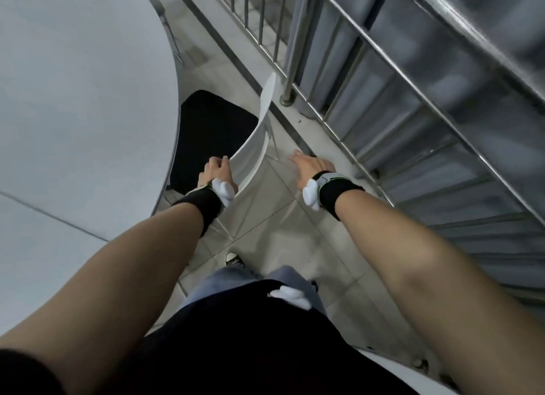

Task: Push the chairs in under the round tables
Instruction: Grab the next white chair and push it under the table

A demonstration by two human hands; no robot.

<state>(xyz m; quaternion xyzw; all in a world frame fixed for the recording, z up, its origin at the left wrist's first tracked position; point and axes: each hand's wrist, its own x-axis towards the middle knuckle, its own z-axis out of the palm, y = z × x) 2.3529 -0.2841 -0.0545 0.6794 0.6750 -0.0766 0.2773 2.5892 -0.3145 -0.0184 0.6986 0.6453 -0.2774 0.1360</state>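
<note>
A white chair (256,146) with a curved backrest and a black seat cushion (215,129) stands at the edge of a round grey table (82,105), its seat partly under the tabletop. My left hand (216,172) grips the near end of the backrest's top edge. My right hand (311,169) hovers to the right of the chair with fingers spread, touching nothing.
A metal railing (368,79) runs diagonally along the right, close behind the chair, with a post base (286,98) on the tiled floor (283,226). Another chair's legs (174,37) show at the table's far side. My shoe (234,259) is below the chair.
</note>
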